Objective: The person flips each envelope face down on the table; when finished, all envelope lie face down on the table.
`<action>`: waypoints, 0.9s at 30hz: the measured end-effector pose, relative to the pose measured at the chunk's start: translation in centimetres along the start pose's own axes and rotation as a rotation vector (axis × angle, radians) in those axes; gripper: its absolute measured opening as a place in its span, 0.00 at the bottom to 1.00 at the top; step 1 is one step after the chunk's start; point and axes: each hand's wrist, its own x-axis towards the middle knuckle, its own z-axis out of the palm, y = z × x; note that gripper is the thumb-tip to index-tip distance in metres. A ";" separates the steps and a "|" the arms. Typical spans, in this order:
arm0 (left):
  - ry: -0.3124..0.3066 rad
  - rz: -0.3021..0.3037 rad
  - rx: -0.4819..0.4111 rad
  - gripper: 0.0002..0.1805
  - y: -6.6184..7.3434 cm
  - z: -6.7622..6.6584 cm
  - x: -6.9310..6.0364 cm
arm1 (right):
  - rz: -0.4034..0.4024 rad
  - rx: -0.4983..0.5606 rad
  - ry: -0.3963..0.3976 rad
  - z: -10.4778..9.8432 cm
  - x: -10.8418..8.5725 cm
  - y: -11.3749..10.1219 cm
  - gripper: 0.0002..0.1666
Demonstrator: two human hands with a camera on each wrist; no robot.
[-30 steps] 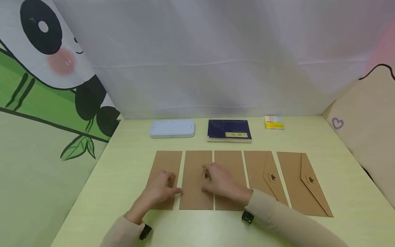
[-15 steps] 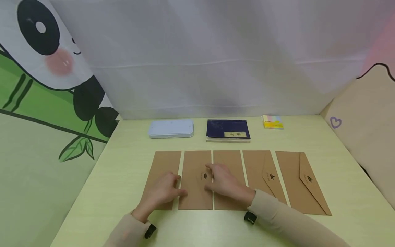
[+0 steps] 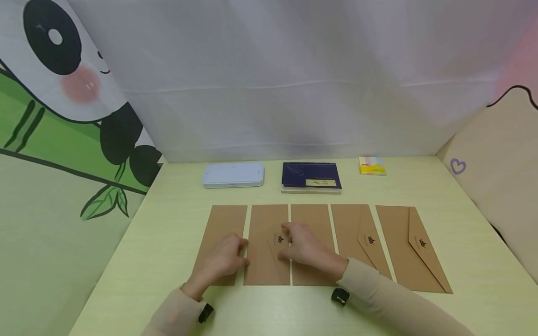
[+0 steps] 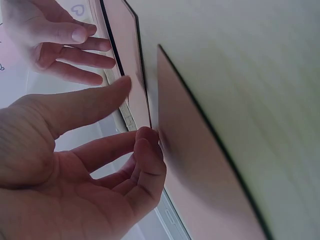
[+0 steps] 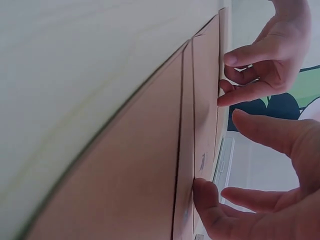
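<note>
Several brown paper envelopes lie flat in a row in the head view. My left hand point(image 3: 222, 259) is over the leftmost envelope point(image 3: 229, 217). Its thumb and fingertips reach the left edge of the second envelope point(image 3: 265, 247), which bears a small crown print. Across that second envelope's right edge is my right hand point(image 3: 308, 249), covering part of the third envelope point(image 3: 310, 214). In the left wrist view the left hand's point(image 4: 95, 165) fingertips touch near an envelope edge, thumb apart. The right wrist view has the right hand point(image 5: 270, 185) with thumb and fingers spread, one fingertip at an envelope.
Further right lie the fourth envelope point(image 3: 349, 228) and the fifth envelope point(image 3: 399, 252), both with flaps showing. Behind the row stand a pale flat case point(image 3: 233, 175), a dark blue book point(image 3: 311, 175) and a colourful sticky-note pad point(image 3: 371, 166). A white cloth point(image 3: 294, 93) hangs at the back.
My left hand has shifted slightly right and its thumb has come to the second envelope's left edge. The right hand has moved a little right, off the crown print. The envelopes look unmoved.
</note>
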 end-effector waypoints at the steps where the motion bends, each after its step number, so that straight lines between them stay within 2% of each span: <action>1: -0.005 0.010 0.010 0.16 0.0 0.0 0.0 | 0.008 0.010 -0.001 0.0 0.0 0.0 0.47; 5: -0.015 0.019 0.012 0.12 0.0 0.0 0.1 | 0.036 0.038 -0.002 -0.1 0.0 -0.2 0.46; 12: -0.021 -0.010 -0.038 0.14 -0.1 0.1 0.4 | 0.062 0.054 -0.001 -0.2 0.0 -0.3 0.45; 15: -0.020 -0.018 -0.035 0.18 -0.1 0.2 0.4 | 0.061 0.071 0.002 -0.2 0.1 -0.4 0.44; 22: -0.014 0.033 0.008 0.13 -0.1 0.2 0.5 | 0.084 0.127 0.019 -0.2 0.2 -0.7 0.42; 27: -0.011 0.035 0.006 0.13 -0.1 0.1 0.6 | 0.112 0.164 0.013 -0.3 0.3 -0.9 0.42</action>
